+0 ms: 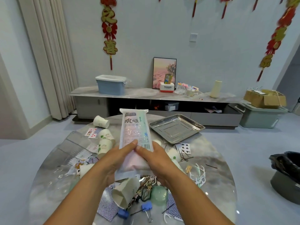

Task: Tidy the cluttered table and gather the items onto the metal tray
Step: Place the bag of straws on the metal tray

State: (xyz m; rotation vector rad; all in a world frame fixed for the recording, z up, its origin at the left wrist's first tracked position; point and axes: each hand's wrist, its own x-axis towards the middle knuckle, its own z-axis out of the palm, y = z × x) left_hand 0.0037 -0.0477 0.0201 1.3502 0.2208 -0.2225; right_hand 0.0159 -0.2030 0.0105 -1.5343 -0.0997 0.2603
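We are holding the plastic packet (135, 135) upright above the counter (211, 172), our left hand (116, 159) and right hand (154, 158) both gripping its lower half, thumbs pressing the front. We are judging it best to keep supporting its floppy length while carrying it to the metal tray (177, 127) beyond, clearing the paper cups (105, 143).
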